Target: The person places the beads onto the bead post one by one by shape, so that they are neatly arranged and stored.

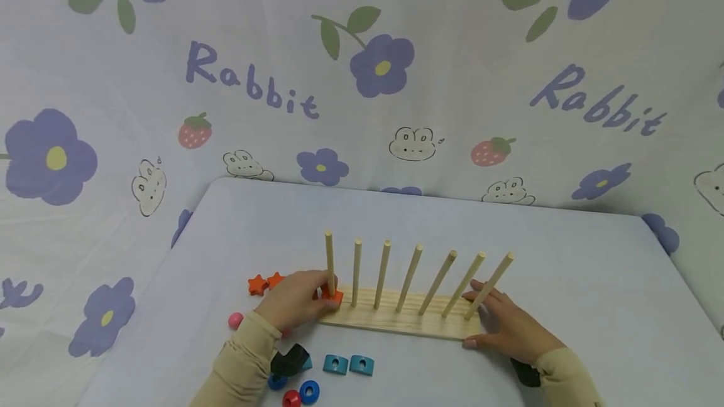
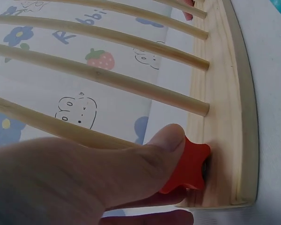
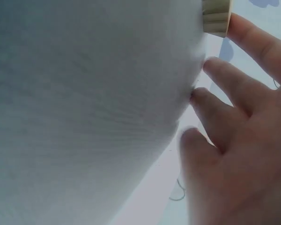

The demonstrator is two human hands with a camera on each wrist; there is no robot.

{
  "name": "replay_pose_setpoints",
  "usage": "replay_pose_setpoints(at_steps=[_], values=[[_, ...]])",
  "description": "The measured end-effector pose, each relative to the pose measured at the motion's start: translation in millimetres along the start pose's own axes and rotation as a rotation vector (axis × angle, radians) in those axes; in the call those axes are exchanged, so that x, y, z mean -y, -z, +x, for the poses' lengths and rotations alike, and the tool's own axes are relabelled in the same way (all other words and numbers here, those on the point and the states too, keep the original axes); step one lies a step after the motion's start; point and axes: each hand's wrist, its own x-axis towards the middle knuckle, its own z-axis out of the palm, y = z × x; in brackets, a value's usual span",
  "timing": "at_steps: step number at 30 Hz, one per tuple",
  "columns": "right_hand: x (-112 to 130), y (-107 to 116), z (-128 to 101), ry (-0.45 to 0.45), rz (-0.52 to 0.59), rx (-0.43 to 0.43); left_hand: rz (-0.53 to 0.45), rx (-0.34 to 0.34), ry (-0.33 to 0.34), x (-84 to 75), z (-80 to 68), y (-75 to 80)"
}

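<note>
on the pale blue table (image 1: 565,269) a wooden peg board (image 1: 396,319) stood with seven upright dowels in a row. the left hand (image 1: 294,300) pinched an orange star piece (image 2: 189,166) between thumb and fingers, the piece threaded on the leftmost dowel (image 1: 329,262) and sitting right down at the base. the right hand (image 1: 506,325) lay flat with fingers straight against the board's far right end, holding nothing, only steadying it. the star looked like painted wood, so light, stiff and a bit slick on its faces; its notches between the points seemed the surest place to grip it. two more orange stars (image 1: 266,282) lay just left of the board. nearer the person i counted two teal arch blocks (image 1: 347,364), two blue rings (image 1: 309,390), one red ring (image 1: 291,398), one pink ball (image 1: 235,320) and one black curved piece (image 1: 290,360). another dark piece by the right wrist was too hidden to name.
</note>
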Motion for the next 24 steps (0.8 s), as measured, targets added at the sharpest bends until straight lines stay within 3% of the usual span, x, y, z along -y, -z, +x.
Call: replay_pose_setpoints(at_steps=[7,13,19,24], values=[[-4,-3,-2,-0.041,0.017,0.03,-0.026,0.009,0.024,4.0,-2.3,-3.8],[-6,-3,-6,-0.058,0.013,0.029,0.022,0.028,-0.013,7.3,-3.3,1.2],[-4,-4,-7,-0.077,0.021,0.055,0.017,0.023,0.043,18.8,-12.5,22.5],[-3,-2,-4,-0.083,0.035,0.069,-0.001,-0.028,0.103,35.0,-23.0,47.4]])
